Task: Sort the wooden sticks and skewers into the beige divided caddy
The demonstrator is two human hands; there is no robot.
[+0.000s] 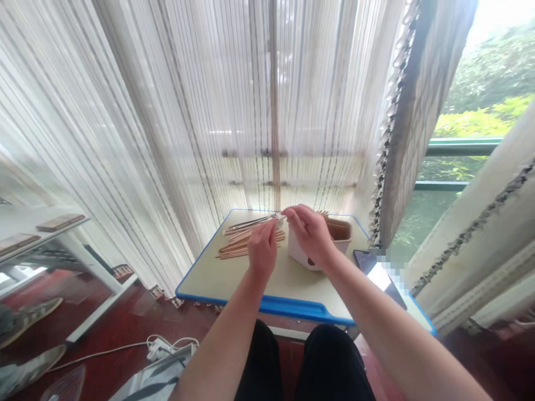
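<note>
My left hand (pixel 262 248) is closed above the table, fingertips pinched together. Close by on its right is my right hand (pixel 310 229), also pinched. A small shiny, silvery piece (pixel 279 216) shows between the two sets of fingertips; its kind is too small to tell. Beneath and left of my left hand lie several thin wooden chopsticks (pixel 234 249) in a loose spread, with slim metal utensils (pixel 246 224) behind them. A pale holder with a brown inside (pixel 343 229) stands partly hidden behind my right hand, and stick ends (pixel 323 213) show at its back.
The small table (pixel 209 278) has a blue rim and a front groove (pixel 292 306). A phone (pixel 382 273) lies at its right side. Curtains (pixel 217 111) hang behind it. On the floor at left are a cable (pixel 104 352) and another person's shoes (pixel 35 317).
</note>
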